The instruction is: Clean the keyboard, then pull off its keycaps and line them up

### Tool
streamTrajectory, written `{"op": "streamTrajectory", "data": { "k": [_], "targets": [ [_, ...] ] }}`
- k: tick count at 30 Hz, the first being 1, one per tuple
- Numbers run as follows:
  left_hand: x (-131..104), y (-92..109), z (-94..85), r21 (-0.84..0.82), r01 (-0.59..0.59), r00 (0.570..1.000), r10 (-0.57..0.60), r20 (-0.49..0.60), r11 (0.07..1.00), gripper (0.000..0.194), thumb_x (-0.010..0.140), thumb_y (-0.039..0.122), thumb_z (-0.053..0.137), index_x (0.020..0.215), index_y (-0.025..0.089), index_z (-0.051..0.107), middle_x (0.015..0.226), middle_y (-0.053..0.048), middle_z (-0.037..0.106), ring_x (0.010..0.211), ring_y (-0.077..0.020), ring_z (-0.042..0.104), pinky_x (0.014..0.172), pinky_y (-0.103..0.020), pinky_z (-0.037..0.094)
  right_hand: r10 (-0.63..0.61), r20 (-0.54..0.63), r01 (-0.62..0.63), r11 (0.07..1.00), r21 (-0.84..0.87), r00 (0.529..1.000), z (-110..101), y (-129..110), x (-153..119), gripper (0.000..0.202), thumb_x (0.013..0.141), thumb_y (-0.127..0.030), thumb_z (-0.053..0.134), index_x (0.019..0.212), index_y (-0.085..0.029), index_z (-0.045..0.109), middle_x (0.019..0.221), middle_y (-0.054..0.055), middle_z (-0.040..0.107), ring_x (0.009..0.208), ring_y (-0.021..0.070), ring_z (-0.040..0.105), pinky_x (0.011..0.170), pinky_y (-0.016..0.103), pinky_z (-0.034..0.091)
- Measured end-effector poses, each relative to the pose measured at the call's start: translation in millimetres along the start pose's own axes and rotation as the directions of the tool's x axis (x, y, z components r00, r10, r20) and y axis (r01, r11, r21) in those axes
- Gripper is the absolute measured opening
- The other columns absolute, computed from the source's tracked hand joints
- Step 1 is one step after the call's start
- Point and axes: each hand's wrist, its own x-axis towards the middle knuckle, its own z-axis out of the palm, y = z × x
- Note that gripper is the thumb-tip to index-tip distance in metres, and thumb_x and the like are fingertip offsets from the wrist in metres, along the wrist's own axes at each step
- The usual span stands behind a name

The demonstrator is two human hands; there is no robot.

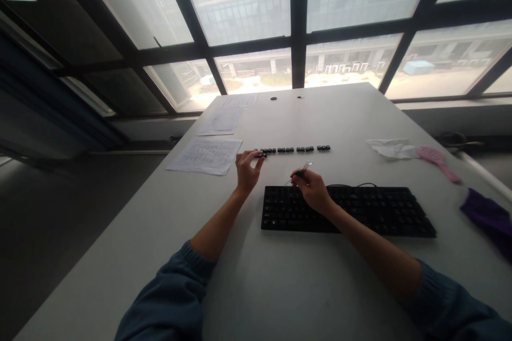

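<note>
Right — left hand (247, 169) pinches a keycap (262, 155) at frame-centre row (294, 148); right hand (314, 190) grips puller (301, 171) — set it flush, aligned.

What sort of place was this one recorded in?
Probably an office or meeting room on an upper floor: a long white table stands against big windows facing other buildings, with a black keyboard and printed papers on it.

left hand (247, 169) pinches a keycap (262, 155); right hand (312, 189) holds a keycap puller (299, 172).
</note>
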Motion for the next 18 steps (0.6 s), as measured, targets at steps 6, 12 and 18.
{"op": "streamTrajectory", "data": {
  "k": [6,12,18],
  "targets": [
    [-36,51,-11.7,-0.106,-0.026,0.983,0.045,0.18,0.994,0.013,0.092,0.025,0.062,0.099,0.024,0.072,0.1,-0.004,0.07,0.099,-0.0215,0.058,0.093,-0.037,0.043,-0.034,0.093,0.048,0.986,-0.157,0.995,-8,-3,-5,0.012,0.09,-0.027,0.058,0.089,-0.018,0.066,0.073,0.002,0.065,0.063,0.0156,0.06,0.064,0.028,0.046],
    [-56,65,-9.8,-0.125,-0.014,0.935,0.057,0.35,0.992,0.013,0.09,0.022,0.063,0.098,0.025,0.073,0.1,-0.004,0.07,0.099,-0.023,0.058,0.091,-0.04,0.044,-0.049,0.177,0.095,0.961,-0.259,0.983,-8,-3,-6,0.012,0.09,-0.025,0.056,0.09,-0.018,0.066,0.076,0.002,0.065,0.065,0.016,0.059,0.067,0.028,0.045],
    [-58,62,-6.9,-0.127,-0.01,0.927,0.057,0.371,0.992,0.012,0.09,0.023,0.063,0.097,0.025,0.072,0.101,-0.004,0.07,0.101,-0.024,0.058,0.092,-0.042,0.043,-0.083,0.273,0.161,0.947,-0.277,0.958,-8,-8,-6,0.012,0.092,-0.023,0.054,0.087,-0.019,0.065,0.077,0.002,0.064,0.071,0.0177,0.058,0.071,0.029,0.044]
  ]
}}
